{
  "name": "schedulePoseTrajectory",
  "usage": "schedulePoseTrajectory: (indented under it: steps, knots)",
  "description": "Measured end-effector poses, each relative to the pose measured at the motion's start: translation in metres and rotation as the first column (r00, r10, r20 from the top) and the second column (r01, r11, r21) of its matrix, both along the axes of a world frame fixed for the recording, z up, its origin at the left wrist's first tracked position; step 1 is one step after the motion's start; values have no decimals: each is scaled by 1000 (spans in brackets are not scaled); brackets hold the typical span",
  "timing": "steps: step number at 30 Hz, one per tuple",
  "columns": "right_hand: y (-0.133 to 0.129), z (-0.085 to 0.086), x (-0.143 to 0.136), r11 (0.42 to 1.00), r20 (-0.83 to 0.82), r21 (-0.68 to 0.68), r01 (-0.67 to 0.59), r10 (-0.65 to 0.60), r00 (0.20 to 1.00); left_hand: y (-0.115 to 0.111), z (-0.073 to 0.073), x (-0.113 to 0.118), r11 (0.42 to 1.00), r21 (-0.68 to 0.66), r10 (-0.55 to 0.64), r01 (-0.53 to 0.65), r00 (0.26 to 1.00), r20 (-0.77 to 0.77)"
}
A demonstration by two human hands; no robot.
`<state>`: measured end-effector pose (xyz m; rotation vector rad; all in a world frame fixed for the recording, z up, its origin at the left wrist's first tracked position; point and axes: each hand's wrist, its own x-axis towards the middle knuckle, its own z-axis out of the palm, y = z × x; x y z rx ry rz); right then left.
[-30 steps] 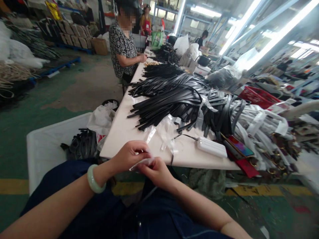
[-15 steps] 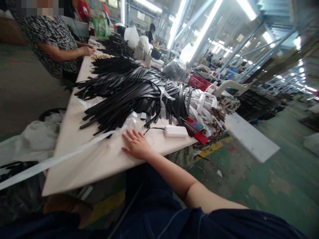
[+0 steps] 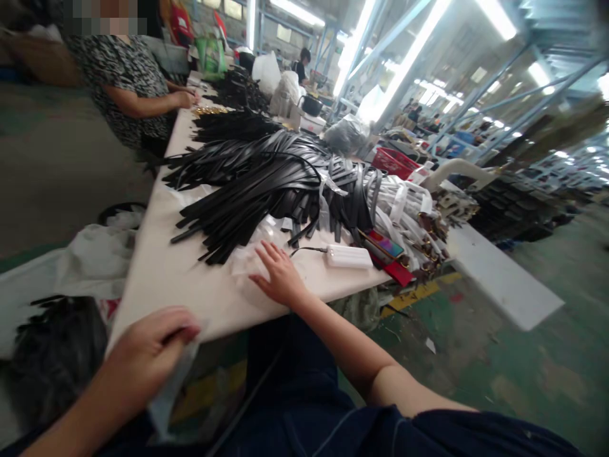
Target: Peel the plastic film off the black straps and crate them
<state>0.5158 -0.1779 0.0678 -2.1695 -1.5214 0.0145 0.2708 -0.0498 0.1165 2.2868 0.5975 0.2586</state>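
Observation:
My left hand (image 3: pixel 155 339) is closed at the near left corner of the table (image 3: pixel 152 266), with a translucent plastic strip (image 3: pixel 169 397) hanging down from its fingers. My right hand (image 3: pixel 280 276) has its fingers spread over the table's near edge, by a crumpled piece of clear plastic (image 3: pixel 245 260). Beyond it lies a large pile of black straps (image 3: pixel 257 184), their loose ends pointing left. A white power bank (image 3: pixel 349 256) with a black cable sits to the right of my right hand.
A phone (image 3: pixel 385 244) lies on a red item (image 3: pixel 398 271) beside white-wrapped straps (image 3: pixel 404 203). A person (image 3: pixel 128 95) works at the far left side of the table. Bagged material (image 3: pixel 95 260) and a dark bundle (image 3: pixel 59 355) are at the lower left. A red basket (image 3: pixel 394 162) stands behind.
My left hand has come into view, closed on the plastic strip, which earlier stretched across the table's left part. My right hand has lifted its fingers somewhat. The view has shifted slightly.

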Motion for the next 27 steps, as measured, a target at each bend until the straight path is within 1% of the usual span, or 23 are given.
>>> schedulePoseTrajectory:
  steps: [2, 3, 4, 5, 6, 8, 9, 12, 15, 18, 21, 24, 27]
  knots:
    - [5, 11, 7, 990, -71, 141, 25, -16, 997, -6, -3, 6, 999, -11, -53, 52, 998, -24]
    - [11, 17, 12, 982, -129, 183, 51, -27, 991, -6, -5, 8, 999, -13, -50, 49, 998, -32]
    - [20, 22, 18, 978, -226, 189, 90, -46, 973, -5, -6, 10, 1000, -10, -16, 16, 999, -34]
    - [30, 27, 24, 978, -348, 159, 135, -73, 935, -1, -6, 11, 999, -3, 34, -34, 999, -31]
    - [43, 31, 30, 980, -472, 102, 171, -103, 876, 3, -6, 10, 996, 3, 90, -90, 996, -28]
    - [72, 34, 40, 981, -659, -25, 193, -162, 735, 14, -3, 7, 981, -7, 192, -192, 981, -22]
    - [87, 33, 44, 980, -711, -74, 185, -182, 679, 19, -1, 5, 972, -22, 235, -236, 972, -21]
    - [126, 24, 47, 972, -775, -175, 157, -234, 587, 29, 2, 1, 944, -84, 318, -319, 948, -21]
    - [147, 11, 45, 961, -824, -220, 167, -274, 495, 32, -3, 0, 929, -153, 339, -336, 941, -5]
    - [147, 4, 44, 964, -887, -197, 181, -254, 386, 30, -10, -2, 923, -226, 326, -311, 945, 32]
    - [135, 5, 47, 977, -950, -124, 175, -168, 263, 28, -10, -5, 911, -293, 315, -289, 948, 44]
    - [119, 13, 51, 985, -987, -33, 168, -60, 152, 26, -6, -8, 905, -326, 307, -273, 950, 58]
    - [102, 29, 45, 985, -997, 39, 166, 28, 68, 26, -4, -9, 903, -343, 301, -258, 951, 75]
